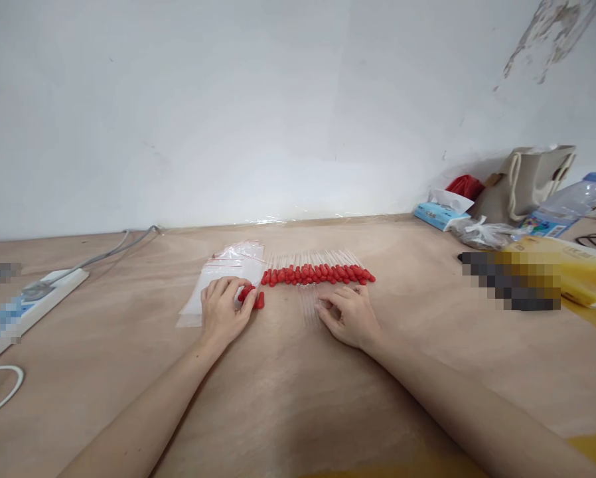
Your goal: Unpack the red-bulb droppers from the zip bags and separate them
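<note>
My left hand [224,309] is closed, thumb and index finger around small red rubber bulbs [247,291]. Another loose red bulb [261,301] lies just beside the thumb. On the right, my right hand [348,313] has its thumb and index finger pinched at the edge of several clear glass dropper tubes [308,307] lying side by side. Beyond both hands stretches a row of droppers with red bulbs [318,273], their thin pale stems pointing at the wall. Under and behind my left hand are clear zip bags [193,303], partly covered by it.
A power strip [54,289] with a grey cable is at the left. Along the right stand a blue tissue pack [440,214], a grey bag [527,186], a plastic bottle [567,202] and a yellow package [571,269]. The wall [278,113] bounds the table's far side.
</note>
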